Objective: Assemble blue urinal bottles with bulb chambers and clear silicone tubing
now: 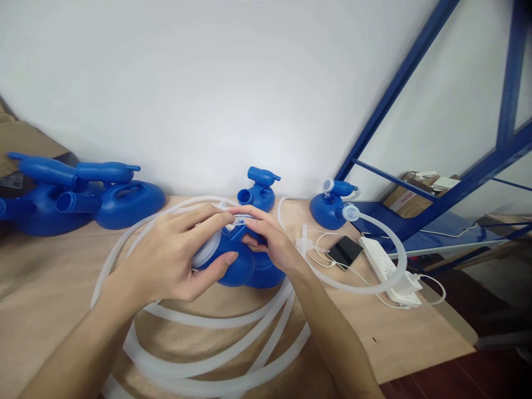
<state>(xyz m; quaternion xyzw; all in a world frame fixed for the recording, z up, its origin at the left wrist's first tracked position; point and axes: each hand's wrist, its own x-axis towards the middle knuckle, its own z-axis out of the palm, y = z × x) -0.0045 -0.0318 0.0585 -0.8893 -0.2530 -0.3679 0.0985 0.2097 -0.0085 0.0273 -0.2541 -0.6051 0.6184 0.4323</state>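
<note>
In the middle of the table a blue urinal bottle (266, 271) stands between my hands. A blue cylindrical part with a whitish cap (206, 252) lies across its top. My left hand (170, 252) wraps over the capped part, thumb in front and fingers on top. At the bottle's top a small clear plastic piece (241, 220) sits between the fingertips of both hands. My right hand (270, 235) closes on this clear piece from the right, with its lower fingers curled against the bottle. Parts of the bottle are hidden behind my hands.
Translucent hose (208, 366) is coiled around the bottle on the wooden table (424, 343). Other blue bottles (131, 202) stand at left and behind; one at right (326, 210) has a hose attached. A phone (346, 251) and power strip (378, 260) lie at right, near a blue shelf frame.
</note>
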